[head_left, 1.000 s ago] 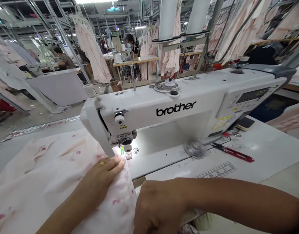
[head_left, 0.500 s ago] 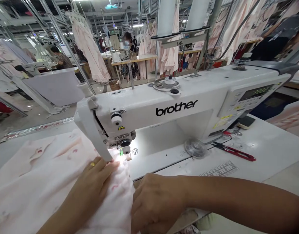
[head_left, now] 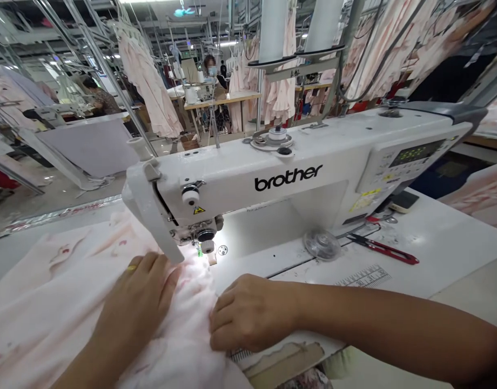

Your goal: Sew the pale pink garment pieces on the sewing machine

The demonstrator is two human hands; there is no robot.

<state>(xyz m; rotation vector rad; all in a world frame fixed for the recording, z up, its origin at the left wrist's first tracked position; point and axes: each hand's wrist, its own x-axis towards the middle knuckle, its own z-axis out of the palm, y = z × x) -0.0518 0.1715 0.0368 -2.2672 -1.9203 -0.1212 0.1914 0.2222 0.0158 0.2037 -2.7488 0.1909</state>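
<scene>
Pale pink printed fabric (head_left: 70,292) lies across the left of the sewing table, its gathered edge running under the lit needle area of a white Brother sewing machine (head_left: 232,189). My left hand (head_left: 137,297), with a yellow ring, rests on the fabric just left of the presser foot area, fingers laid over the cloth and thumb apart. At the fabric's right edge, in front of the needle, my right hand (head_left: 252,313) is closed with its fingers curled on the cloth. The fingertips of my right hand are hidden.
Red-handled thread snips (head_left: 384,248) and a clear round plastic piece (head_left: 322,245) lie on the table right of the needle. Thread cones (head_left: 273,32) stand above the machine. Behind are hanging pink garments (head_left: 147,81), other workstations and people.
My right hand has moved up and slightly left along the fabric edge. My left hand has slid back to the left, away from the needle. The view has shifted slightly.
</scene>
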